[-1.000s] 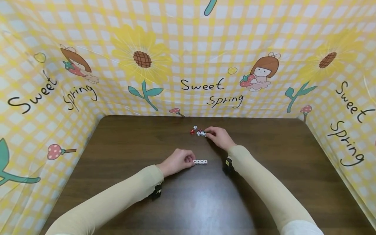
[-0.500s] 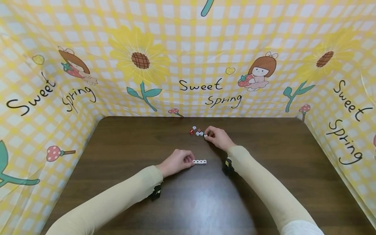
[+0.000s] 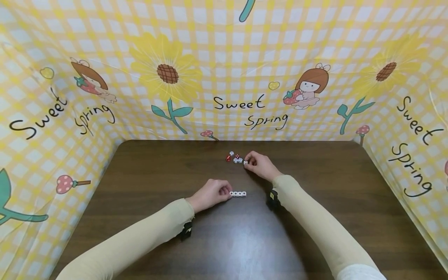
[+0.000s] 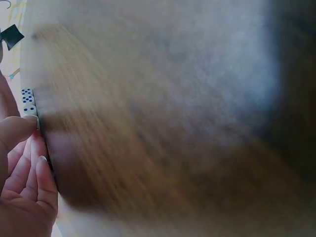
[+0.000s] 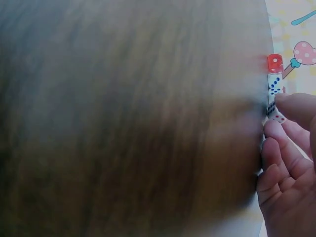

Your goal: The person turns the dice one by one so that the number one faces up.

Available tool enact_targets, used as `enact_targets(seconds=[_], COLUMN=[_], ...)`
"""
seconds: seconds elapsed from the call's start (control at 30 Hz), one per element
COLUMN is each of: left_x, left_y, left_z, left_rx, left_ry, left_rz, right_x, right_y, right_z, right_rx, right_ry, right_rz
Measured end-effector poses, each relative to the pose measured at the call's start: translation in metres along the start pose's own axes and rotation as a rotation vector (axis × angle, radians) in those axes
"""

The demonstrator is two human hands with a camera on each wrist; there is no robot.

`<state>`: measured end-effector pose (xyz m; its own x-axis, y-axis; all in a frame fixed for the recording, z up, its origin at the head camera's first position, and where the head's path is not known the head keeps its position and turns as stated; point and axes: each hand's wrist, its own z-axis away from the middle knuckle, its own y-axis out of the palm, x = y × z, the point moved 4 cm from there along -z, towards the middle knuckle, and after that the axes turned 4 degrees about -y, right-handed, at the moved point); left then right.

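Note:
My left hand rests at the left end of a straight row of several white dice in the middle of the table. Its thumb and finger pinch the end die; in the left wrist view the thumb partly covers that die. Farther back, my right hand pinches a white die between thumb and fingertips. That die shows red and dark pips in the right wrist view. Just left of it lies a loose group of dice, with white dice, a red die and another white die.
The dark wooden table has rounded back corners. A yellow checked cloth with printed flowers and lettering walls it in at the back and both sides. A second red die sits behind the white ones in the group.
My right hand has drawn its white die slightly toward me and right, opening a small gap from the group. My left hand and the row stay put.

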<state>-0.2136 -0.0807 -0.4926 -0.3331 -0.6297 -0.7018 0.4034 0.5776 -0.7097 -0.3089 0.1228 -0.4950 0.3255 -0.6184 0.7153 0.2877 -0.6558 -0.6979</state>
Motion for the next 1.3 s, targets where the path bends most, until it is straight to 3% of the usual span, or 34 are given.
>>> enact_targets(seconds=[0.53,0.77,1.0,1.3], left_x=[-0.002,0.000,0.000,0.002], left_y=[0.000,0.001,0.001,0.001], left_z=[0.000,0.001,0.001,0.000], left_rx=[-0.002,-0.001,-0.012,-0.022], left_ry=[0.006,-0.005,0.014,0.028], left_rz=[0.007,0.009,0.013,0.009], right_x=[0.003,0.008,0.009,0.015], right_y=[-0.001,0.000,0.002,0.003], right_z=[0.002,0.009,0.017,0.040], right_rx=[0.040,0.074,0.096,0.130], right_ry=[0.030,-0.056,-0.166,-0.192], right_rz=[0.033,0.069,0.217,0.198])
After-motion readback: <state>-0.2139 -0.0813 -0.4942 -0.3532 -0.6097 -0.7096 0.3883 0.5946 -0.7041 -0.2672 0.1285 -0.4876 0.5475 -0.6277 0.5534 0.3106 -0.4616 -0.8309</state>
